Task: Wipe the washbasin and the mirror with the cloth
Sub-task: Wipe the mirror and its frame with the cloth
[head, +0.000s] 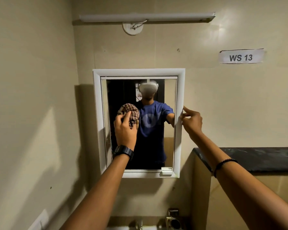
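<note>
We are pressing the bunched checked cloth (129, 113) against the left of the wall mirror (170, 100), our left hand (125, 130) curling its fingers round it. Our right hand (192, 121) is pinching the right edge of the white frame (179, 97). We are judging this the mirror step; next, we are needing to sweep the cloth across the rest of the glass.

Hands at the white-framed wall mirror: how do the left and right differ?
The left hand grips a bunched brown-checked cloth against the mirror glass; the right hand holds no cloth and pinches the right edge of the white frame. The left wrist wears a chunky black watch, the right a thin black beaded bracelet. Both arms are bare and reach the mirror.
</note>
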